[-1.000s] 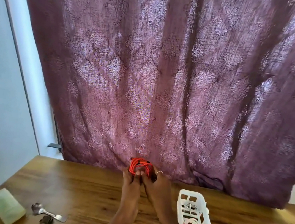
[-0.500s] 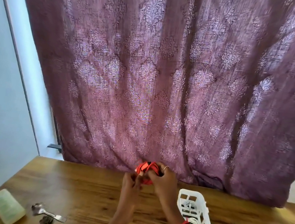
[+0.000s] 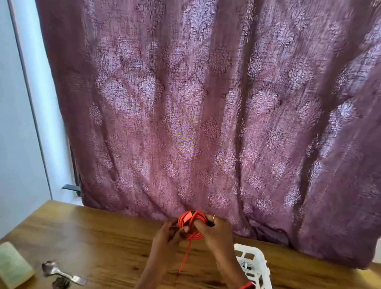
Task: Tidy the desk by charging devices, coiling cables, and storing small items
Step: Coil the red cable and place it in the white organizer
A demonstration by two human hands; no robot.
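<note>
A red cable (image 3: 191, 223) is wound into a small coil and held up above the wooden desk (image 3: 104, 249), in front of the curtain. My right hand (image 3: 215, 236) grips the coil from the right, and a black end piece pokes out by the fingers. My left hand (image 3: 168, 239) pinches the coil's lower left side. One loose red strand hangs straight down from the coil toward the desk. A white slotted basket (image 3: 255, 270) stands on the desk just right of my right forearm.
A purple patterned curtain (image 3: 212, 111) hangs behind the desk's far edge. At the desk's near left lie a pale green rectangular block (image 3: 9, 265), a metal spoon (image 3: 60, 273) and a small dark object (image 3: 60, 284). A pale wall is at the left.
Both hands have kept turning the red cable coil and shifted slightly right. A loose strand now hangs down from the coil. The view tilted a little.
</note>
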